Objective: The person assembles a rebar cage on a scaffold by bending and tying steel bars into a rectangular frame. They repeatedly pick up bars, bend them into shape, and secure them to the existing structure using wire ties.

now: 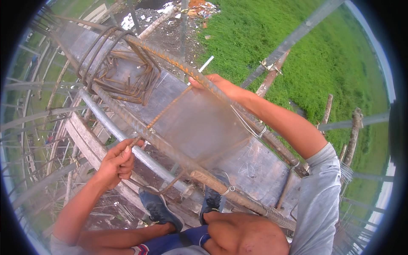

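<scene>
Head view: grey panel (204,127) lies beneath two long rusty bars (176,66); bundle of bent steel ties (121,97) sits toward their left end. Right hand (219,87) closes on far end of thin crossbar (170,106) spanning both. Left hand (117,165) pinches brown rod (135,141) beside nearer bar; cannot tell if it joins crossbar. Wire (242,121) hangs at farther bar.

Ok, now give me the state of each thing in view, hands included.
Left hand: closed, pinching a thin dark piece.
Right hand: at the far bar, grip partly hidden.
Crosspiece: rusty, slanting from the near bar toward the right hand.
Stirrups: rusty, bent into loops, bunched together.
Tie wire: looped at the far bar.
Grey panel: marked with pale scribbles.
Shoes: worn.
</scene>
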A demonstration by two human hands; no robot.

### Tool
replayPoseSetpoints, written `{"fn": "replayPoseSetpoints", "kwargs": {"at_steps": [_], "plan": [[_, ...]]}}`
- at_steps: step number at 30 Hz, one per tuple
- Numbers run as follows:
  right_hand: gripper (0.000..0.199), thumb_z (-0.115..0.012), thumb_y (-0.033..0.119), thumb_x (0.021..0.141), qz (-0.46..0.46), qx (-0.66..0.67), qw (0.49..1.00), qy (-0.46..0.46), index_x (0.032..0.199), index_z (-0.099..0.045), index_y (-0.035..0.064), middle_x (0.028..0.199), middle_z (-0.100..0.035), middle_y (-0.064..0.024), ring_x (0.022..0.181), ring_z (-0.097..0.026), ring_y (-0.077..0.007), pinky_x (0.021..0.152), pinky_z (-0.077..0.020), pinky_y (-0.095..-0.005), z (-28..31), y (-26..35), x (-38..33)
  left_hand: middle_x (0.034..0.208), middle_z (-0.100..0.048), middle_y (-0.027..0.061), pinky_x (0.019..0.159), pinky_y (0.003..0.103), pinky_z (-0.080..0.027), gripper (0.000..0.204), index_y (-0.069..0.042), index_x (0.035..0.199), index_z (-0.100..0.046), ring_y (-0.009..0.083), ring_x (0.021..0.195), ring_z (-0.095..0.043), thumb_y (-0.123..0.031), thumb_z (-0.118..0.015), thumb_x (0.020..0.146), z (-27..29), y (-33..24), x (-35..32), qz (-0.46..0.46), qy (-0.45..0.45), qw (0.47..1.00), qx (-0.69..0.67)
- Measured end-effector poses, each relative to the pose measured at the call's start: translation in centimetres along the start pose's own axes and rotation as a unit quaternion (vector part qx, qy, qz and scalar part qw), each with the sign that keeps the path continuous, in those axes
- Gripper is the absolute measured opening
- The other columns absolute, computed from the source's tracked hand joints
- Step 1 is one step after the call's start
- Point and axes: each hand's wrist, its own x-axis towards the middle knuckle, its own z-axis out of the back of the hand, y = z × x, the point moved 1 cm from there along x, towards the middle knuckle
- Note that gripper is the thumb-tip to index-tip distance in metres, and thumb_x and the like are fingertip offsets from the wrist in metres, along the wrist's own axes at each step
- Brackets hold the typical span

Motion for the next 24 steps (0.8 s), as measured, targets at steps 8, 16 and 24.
{"fn": "replayPoseSetpoints", "kwargs": {"at_steps": [8, 16, 24], "plan": [[0.057, -0.045, 0.053, 0.109, 0.223, -0.137, 0.956, -0.134, 0.127, -0.067, 0.0034, 0.11, -0.065, -0.0088, 0.101, -0.061, -0.0179, 0.091, -0.0516, -0.0353, 1.1, 9.9, 0.9, 0.056, -0.028, -0.006, 0.038, 0.025, -0.02, 0.052, -0.007, 0.146, -0.054, 0.0061, 0.04, -0.024, -0.042, -0.055, 0.108, 0.6, 3.6, -18.7, -0.043, -0.263, 0.957, -0.111], [0.028, -0.062, 0.028, 0.104, 0.433, -0.336, 0.833, -0.072, 0.113, -0.071, 0.0026, 0.108, -0.069, -0.0073, 0.09, -0.063, -0.0158, 0.09, -0.0513, -0.034, -6.5, 17.6, -2.9, 0.057, -0.011, -0.0063, 0.035, 0.024, -0.011, 0.048, -0.021, 0.153, -0.049, 0.007, 0.041, -0.008, -0.045, -0.032, 0.115, -2.7, 13.9, -23.1, -0.132, -0.379, 0.769, -0.498], [0.033, -0.06, 0.024, 0.104, 0.373, -0.4, 0.834, 0.071, 0.125, -0.068, 0.0004, 0.116, -0.066, -0.0195, 0.114, -0.063, -0.0402, 0.097, -0.0506, -0.0471, -12.4, 15.6, 1.4, 0.057, -0.011, -0.0064, 0.037, 0.025, -0.011, 0.052, -0.022, 0.155, -0.047, 0.0077, 0.043, -0.008, -0.047, -0.027, 0.115, -3.6, 17.9, -19.0, -0.206, -0.171, 0.772, -0.576]]}}
